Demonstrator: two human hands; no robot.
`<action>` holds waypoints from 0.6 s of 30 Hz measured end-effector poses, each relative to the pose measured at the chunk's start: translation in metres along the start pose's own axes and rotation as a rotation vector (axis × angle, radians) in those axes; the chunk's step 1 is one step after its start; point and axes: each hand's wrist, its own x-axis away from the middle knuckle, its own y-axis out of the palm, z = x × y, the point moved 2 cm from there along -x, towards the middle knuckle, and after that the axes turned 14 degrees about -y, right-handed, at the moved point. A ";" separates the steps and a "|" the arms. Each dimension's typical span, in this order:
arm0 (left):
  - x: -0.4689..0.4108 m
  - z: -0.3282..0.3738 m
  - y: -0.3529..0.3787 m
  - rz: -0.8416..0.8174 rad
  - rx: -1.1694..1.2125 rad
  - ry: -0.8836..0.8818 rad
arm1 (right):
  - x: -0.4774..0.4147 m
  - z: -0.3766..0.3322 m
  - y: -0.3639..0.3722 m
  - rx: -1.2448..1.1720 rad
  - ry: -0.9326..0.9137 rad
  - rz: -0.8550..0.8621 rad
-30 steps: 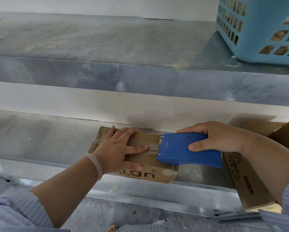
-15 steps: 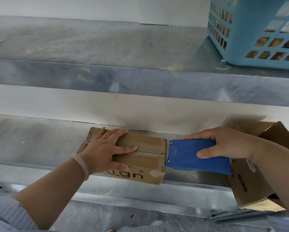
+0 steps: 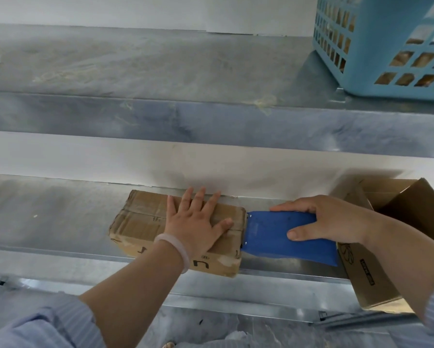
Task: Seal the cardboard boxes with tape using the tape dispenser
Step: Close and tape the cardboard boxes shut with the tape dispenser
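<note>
Head view: left hand (image 3: 195,222) lies spread flat atop the cardboard box (image 3: 140,222); right hand (image 3: 326,219) grips the blue tape dispenser (image 3: 273,237) against the box's right end.

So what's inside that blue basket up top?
Through the holes of the basket on the upper shelf, brownish shapes show. What they are cannot be told; the walls cover most of them and the top is out of frame.

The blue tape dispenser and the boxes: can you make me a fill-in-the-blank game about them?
1. The blue plastic tape dispenser is gripped by the ____ hand.
2. The left hand lies flat on the closed brown cardboard ____.
3. On the upper metal shelf stands a light blue plastic ____.

Missing words: right, box, basket.
</note>
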 end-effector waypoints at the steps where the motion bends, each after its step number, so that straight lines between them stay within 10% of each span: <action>1: -0.004 -0.001 0.002 -0.003 0.005 0.000 | 0.001 0.001 0.000 -0.011 0.007 0.002; 18: -0.008 -0.003 0.008 0.025 0.038 -0.009 | 0.006 -0.020 -0.012 0.213 0.063 -0.078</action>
